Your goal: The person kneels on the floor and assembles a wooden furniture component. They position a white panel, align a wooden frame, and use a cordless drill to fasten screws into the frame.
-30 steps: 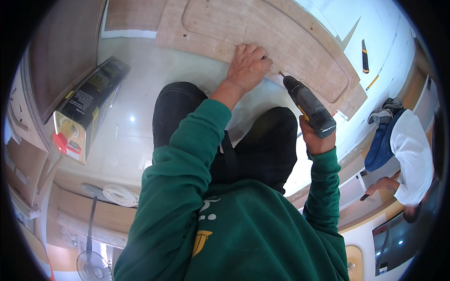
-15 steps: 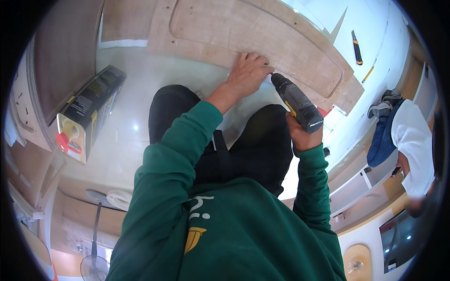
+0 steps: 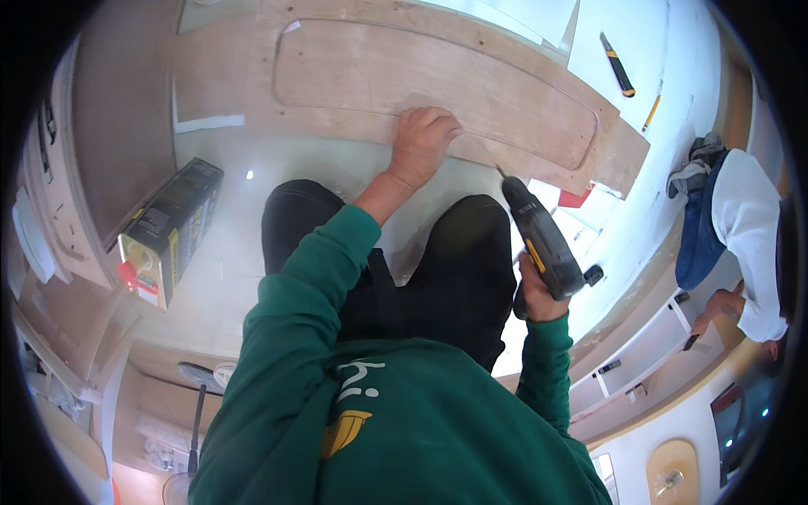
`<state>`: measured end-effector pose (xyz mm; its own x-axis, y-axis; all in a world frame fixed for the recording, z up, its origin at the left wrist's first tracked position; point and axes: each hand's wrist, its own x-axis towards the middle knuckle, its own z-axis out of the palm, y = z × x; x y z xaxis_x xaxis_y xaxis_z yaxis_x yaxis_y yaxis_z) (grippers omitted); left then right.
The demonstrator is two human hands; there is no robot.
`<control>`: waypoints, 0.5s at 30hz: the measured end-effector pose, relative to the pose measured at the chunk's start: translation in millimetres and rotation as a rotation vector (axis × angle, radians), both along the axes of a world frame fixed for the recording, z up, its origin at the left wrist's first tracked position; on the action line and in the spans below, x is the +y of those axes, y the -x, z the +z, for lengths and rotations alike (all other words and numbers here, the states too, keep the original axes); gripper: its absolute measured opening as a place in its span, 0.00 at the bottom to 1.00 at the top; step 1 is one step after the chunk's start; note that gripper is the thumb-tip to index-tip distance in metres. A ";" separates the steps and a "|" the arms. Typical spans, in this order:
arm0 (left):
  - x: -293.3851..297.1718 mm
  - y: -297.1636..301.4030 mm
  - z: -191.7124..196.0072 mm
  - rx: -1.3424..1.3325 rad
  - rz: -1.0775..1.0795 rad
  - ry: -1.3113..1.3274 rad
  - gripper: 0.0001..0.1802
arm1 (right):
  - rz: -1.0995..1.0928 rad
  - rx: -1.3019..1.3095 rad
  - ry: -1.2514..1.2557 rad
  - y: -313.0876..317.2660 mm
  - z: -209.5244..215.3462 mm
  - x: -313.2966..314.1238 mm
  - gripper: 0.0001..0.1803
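Note:
A long plywood panel point(image 3: 362, 71) with a rounded-corner groove lies in front of my knees. My left hand point(image 3: 423, 145) rests over its near edge with the fingers curled together; what they hold, if anything, is hidden. In my right hand point(image 3: 541, 293) is a black cordless drill point(image 3: 547, 244) with a yellow stripe, gripped by its handle. Its thin bit point(image 3: 501, 171) points away from me, close to the panel's near edge and right of my left hand. A small red piece point(image 3: 574, 199) shows beside the panel's right end.
A black-and-yellow rectangular can point(image 3: 177, 227) with a red cap lies on the floor at left. Beyond the panel's right end are a utility knife point(image 3: 618, 66) and a yellow pencil point(image 3: 651, 113). Another person point(image 3: 745, 227) in a white top and jeans is at far right, near low shelving.
The drill has drawn back toward me, away from the panel edge and my left hand. My left hand has shifted slightly left. The view has also moved a little.

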<state>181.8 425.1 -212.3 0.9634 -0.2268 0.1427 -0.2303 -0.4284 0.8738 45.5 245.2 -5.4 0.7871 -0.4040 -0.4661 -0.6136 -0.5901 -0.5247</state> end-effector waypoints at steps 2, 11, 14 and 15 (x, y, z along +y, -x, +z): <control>1.4 -7.3 18.9 0.028 0.074 0.087 0.04 | -0.079 0.088 0.023 20.6 -0.9 -17.4 0.13; 258.1 -27.8 196.8 -0.176 0.720 -0.345 0.09 | -0.326 -0.060 -0.070 113.2 -51.3 -57.2 0.10; 374.2 -26.1 257.6 -0.337 0.888 -0.666 0.11 | -0.339 -0.051 -0.104 112.2 -58.0 -60.1 0.12; 401.9 -25.7 265.8 -0.270 0.893 -0.758 0.11 | -0.292 -0.113 -0.083 114.2 -63.0 -65.1 0.11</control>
